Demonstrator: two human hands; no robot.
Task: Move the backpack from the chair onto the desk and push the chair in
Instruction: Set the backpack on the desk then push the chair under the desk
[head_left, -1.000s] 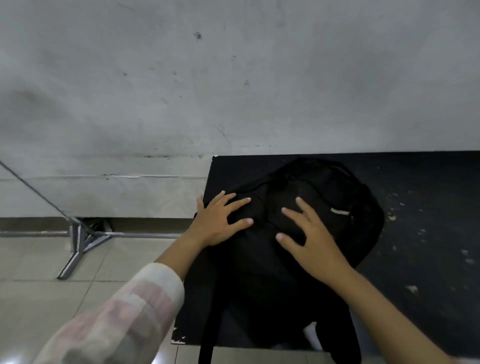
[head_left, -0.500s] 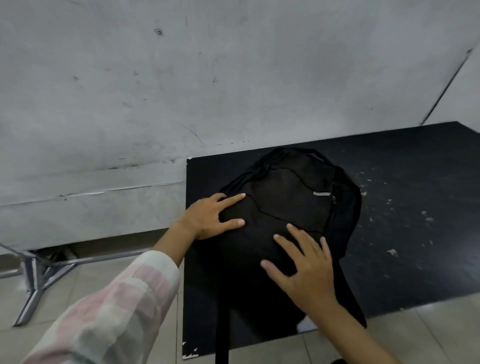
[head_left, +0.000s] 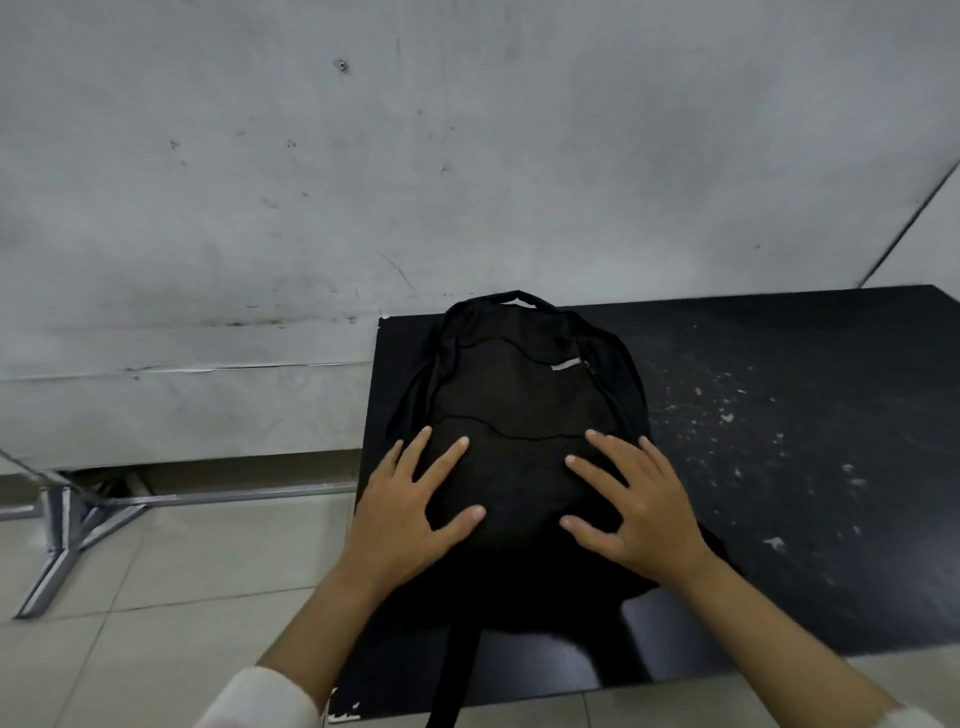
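Okay, the black backpack is flat on the black desk, face up, at the left end near the wall-side corner. Its top carry handle points at the grey wall, and one strap hangs off the near edge.

Change since half a second ago: both hands have squared up. The left hand was up on the bag's left shoulder; it now sits lower, on the bottom front panel. The right hand has slid out to mirror it. The bag itself has straightened and reads further in from the near edge than a second ago.

Hand state: both are open, fingers spread, palms pressing flat on the fabric. Neither grips anything.

My read: this is a final pat-down or nudge. The backpack half of the task looks done. The bag is soft and slumps, so it should stay put, and I see no overhang beyond the strap.

Outstanding: the chair. It isn't in view at all, so I can't tell where it stands or which way it faces. I'd expect the hands to lift off and the view to turn to find it. The dangling strap could snag a chair back if the chair goes in at this end of the desk.

Around it: pale debris flecks on the desktop right of the bag, clear of it. A metal stand foot rests on the tiled floor to the left, well apart from the desk.
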